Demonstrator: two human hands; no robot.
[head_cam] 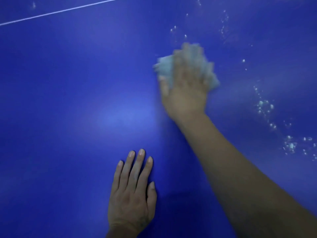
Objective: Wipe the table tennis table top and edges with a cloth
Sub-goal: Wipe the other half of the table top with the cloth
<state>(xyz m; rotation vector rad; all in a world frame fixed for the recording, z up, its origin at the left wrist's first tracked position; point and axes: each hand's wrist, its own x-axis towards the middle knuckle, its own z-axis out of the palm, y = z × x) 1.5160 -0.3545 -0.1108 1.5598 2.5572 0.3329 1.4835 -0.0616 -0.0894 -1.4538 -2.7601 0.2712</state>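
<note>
Blue bench (68, 100) fills the view; nearest, left hand (132, 193) lies flat on it, grip wide, holding nothing. Farther out, blurred right hand (185, 91) presses a pale cloth (165, 66) onto the bench, its grip too smeared to tell; white specks (262, 104) to its right, white line (63, 10) beyond.

The table (68, 100) is deep blue and fills my view, with a thin white line (63, 9) across its far left and pale specks (264, 105) scattered down its right side. The cloth (165, 66), pale, bunched and blurred, lies on it far right of centre under my right hand (185, 95).
</note>
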